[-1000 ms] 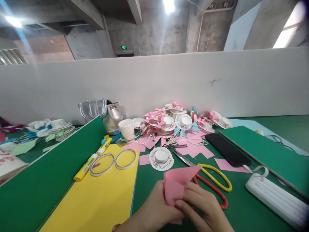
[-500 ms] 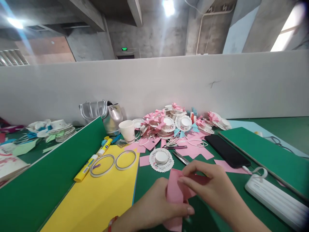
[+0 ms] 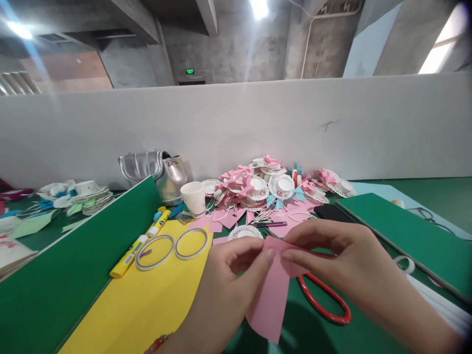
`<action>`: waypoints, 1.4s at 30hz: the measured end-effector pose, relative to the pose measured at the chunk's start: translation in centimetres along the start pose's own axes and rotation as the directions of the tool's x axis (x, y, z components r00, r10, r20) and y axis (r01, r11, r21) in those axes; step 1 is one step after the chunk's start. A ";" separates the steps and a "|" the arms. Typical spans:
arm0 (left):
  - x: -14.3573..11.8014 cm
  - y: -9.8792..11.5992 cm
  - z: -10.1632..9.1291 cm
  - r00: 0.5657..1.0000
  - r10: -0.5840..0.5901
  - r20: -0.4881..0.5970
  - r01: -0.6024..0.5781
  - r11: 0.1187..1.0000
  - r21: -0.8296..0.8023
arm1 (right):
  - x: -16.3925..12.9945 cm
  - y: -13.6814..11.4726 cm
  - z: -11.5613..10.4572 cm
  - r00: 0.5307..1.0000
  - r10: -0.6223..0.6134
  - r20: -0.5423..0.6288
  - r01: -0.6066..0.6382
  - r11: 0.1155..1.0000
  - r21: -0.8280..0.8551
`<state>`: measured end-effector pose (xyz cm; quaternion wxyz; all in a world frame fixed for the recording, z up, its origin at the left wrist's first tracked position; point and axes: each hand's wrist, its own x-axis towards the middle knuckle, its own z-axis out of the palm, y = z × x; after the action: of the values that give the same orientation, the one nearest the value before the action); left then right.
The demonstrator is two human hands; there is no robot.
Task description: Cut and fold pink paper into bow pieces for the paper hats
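Green counter (image 3: 84,275) under both hands, white partition wall behind. Left hand (image 3: 224,285) and right hand (image 3: 342,255) each pinch, thumb against forefinger, the top edge of a folded pink paper (image 3: 271,295) raised just above the counter. Red-handled scissors (image 3: 324,300) lie beneath. Yellow sheet (image 3: 147,300) with two tape rings (image 3: 169,246) to the left. Pile of paper-plate crafts (image 3: 273,187) farther back.
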<state>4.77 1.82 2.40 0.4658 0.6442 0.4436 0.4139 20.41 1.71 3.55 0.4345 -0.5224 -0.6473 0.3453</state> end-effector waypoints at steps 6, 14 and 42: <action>-0.6 0.6 0.4 0.989 0.054 -0.135 -0.056 0.998 -0.012 | -0.7 -0.9 0.1 0.996 -0.035 -0.083 0.033 0.999 -0.034; -0.6 1.2 0.2 0.994 -0.028 -0.110 0.013 0.990 -0.138 | -1.1 -1.3 0.0 0.996 -0.003 -0.084 0.004 1.000 0.016; -0.5 0.7 0.3 0.995 -0.104 -0.007 0.102 0.980 -0.169 | -0.9 -0.4 -1.1 0.993 -0.093 -0.070 0.088 0.994 -0.063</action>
<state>5.06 1.16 2.97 0.5359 0.5755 0.4434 0.4302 21.35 0.75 4.19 0.4574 -0.5175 -0.6640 0.2864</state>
